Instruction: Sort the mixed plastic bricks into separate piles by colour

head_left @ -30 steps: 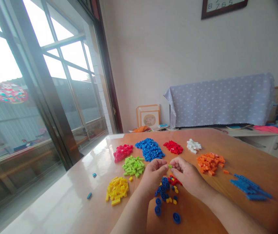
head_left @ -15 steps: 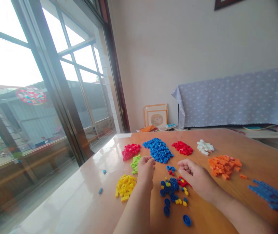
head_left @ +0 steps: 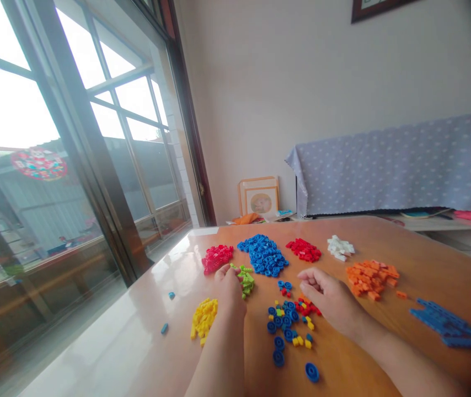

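Leftward — left hand (head_left: 229, 290) has shifted.

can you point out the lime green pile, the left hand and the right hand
Lime green pile (head_left: 247, 282): head view, on the bricks not hidden by the left hand.
Left hand (head_left: 229, 288): head view, on the back of the hand.
Right hand (head_left: 328, 295): head view, near the base of the thumb.
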Motion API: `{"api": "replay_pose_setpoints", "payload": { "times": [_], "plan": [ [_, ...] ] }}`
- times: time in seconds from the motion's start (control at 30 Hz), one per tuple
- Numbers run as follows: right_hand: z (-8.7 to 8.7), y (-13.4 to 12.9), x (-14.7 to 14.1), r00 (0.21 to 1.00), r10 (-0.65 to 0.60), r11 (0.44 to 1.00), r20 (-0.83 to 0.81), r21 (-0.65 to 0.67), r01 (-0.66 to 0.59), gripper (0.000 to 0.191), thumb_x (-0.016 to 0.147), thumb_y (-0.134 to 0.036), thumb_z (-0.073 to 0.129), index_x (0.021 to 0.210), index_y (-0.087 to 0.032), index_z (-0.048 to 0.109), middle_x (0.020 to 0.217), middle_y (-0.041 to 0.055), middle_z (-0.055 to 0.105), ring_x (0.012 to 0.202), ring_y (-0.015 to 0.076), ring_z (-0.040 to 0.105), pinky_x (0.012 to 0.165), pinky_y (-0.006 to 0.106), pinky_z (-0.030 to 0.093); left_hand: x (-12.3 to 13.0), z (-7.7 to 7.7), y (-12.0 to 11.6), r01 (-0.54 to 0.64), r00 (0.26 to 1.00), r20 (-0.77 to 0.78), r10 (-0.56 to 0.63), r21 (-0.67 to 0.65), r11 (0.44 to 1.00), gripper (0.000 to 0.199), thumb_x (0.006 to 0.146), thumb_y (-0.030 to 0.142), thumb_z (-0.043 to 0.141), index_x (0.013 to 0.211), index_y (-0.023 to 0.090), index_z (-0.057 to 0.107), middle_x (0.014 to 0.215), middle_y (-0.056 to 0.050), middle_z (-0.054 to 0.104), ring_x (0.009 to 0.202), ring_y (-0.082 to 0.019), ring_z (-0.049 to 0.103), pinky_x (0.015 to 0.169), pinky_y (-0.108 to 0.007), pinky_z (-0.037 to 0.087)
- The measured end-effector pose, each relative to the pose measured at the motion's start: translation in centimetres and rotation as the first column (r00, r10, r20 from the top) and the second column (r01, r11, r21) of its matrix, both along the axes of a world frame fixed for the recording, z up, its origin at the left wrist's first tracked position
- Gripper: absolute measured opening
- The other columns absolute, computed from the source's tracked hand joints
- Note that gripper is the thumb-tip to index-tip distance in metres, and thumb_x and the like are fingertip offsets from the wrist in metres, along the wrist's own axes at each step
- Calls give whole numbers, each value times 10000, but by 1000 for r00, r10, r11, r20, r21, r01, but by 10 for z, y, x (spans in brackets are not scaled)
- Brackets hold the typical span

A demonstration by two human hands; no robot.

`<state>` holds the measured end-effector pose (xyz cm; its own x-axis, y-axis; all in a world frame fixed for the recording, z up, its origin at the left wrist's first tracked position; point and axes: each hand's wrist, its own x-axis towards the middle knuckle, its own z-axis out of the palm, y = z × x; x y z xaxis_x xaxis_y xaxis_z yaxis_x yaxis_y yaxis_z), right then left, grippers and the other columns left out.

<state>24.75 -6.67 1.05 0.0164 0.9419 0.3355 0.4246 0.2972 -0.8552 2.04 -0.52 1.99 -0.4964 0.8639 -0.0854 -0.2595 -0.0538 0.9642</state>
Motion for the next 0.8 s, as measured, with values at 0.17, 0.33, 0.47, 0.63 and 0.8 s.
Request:
{"api": "replay_pose_setpoints", "payload": {
  "times": [0.17, 0.33, 0.47, 0.63, 0.8],
  "plan": [
    [-4, 6, 9, 999, -53, 998, -6, 26, 53, 245, 828, -389, 541, 971, -211, 630, 822, 18, 683, 765, 185, 641, 716, 293, 511, 17, -1, -9, 134, 984, -130, -125, 61, 989, 237, 763, 350, 574, 914, 168, 594, 721, -7, 593, 540, -83, 461, 550, -227, 370],
    [-6, 11, 18, 993, -118, 993, 0, 18, 118, 241, 807, -385, 537, 941, -213, 638, 744, -3, 655, 684, 171, 606, 643, 274, 481, 40, -11, -18, 398, 859, -357, -366, 17, 917, 139, 724, 261, 567, 829, 180, 609, 651, -9, 607, 555, -118, 503, 547, -230, 371],
    [-4, 12, 25, 989, -145, 989, 14, 21, 145, 214, 795, -348, 530, 915, -211, 642, 681, -15, 616, 609, 150, 550, 572, 250, 431, 45, -15, -22, 503, 765, -418, -490, -87, 860, 137, 679, 184, 546, 795, 185, 617, 667, -24, 632, 554, -133, 518, 538, -236, 372],
    [-8, 18, 37, 978, -200, 980, 59, 6, 200, 196, 776, -309, 510, 859, -212, 659, 622, -28, 603, 569, 144, 523, 544, 246, 394, 38, -18, -18, 437, 724, -539, -431, -124, 891, 175, 669, 150, 535, 799, 197, 643, 706, -32, 645, 568, -144, 521, 548, -244, 359],
    [-14, 22, 46, 975, -178, 979, 134, -72, 189, 190, 761, -267, 511, 811, -211, 686, 628, -16, 630, 587, 149, 536, 555, 244, 380, 32, -31, -12, 422, 589, -720, -366, -113, 900, 176, 653, 110, 541, 727, 213, 663, 648, -20, 618, 581, -154, 518, 556, -239, 318]
  ]
}}
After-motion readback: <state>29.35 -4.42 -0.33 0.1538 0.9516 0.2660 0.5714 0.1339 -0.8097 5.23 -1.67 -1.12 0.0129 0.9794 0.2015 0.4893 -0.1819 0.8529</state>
